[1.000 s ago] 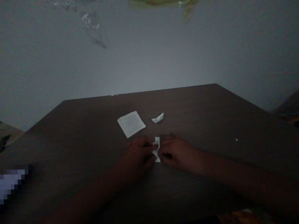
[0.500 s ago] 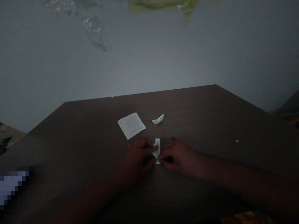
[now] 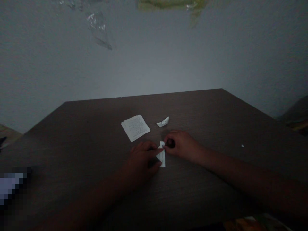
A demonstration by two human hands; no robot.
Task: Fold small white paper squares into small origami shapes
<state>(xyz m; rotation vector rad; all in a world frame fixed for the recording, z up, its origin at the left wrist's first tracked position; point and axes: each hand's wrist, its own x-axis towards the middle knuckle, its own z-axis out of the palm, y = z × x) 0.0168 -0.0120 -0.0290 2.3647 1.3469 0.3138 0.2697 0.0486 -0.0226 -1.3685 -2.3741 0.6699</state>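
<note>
A small folded strip of paper [image 3: 162, 158] lies on the table, its long side pointing away from me. My left hand [image 3: 143, 158] holds it down from the left, index finger across the upper part and thumb on the lower part. On the other side, my right hand [image 3: 181, 144] pinches the strip's upper right edge between thumb and forefinger. Just beyond the hands sits a small folded paper boat [image 3: 163, 122]. To its left rests a stack of square printed sheets [image 3: 136, 127].
The dark wooden table [image 3: 96, 118] ends against a grey wall [image 3: 154, 64]. A tiny white scrap [image 3: 242, 146] lies at the right. A blurred-out pale object [image 3: 11, 186] is at the left edge. Clear plastic [image 3: 98, 27] hangs on the wall.
My right hand has moved from the strip's lower end up to its upper right edge. The left hand stays in nearly the same place on the paper.
</note>
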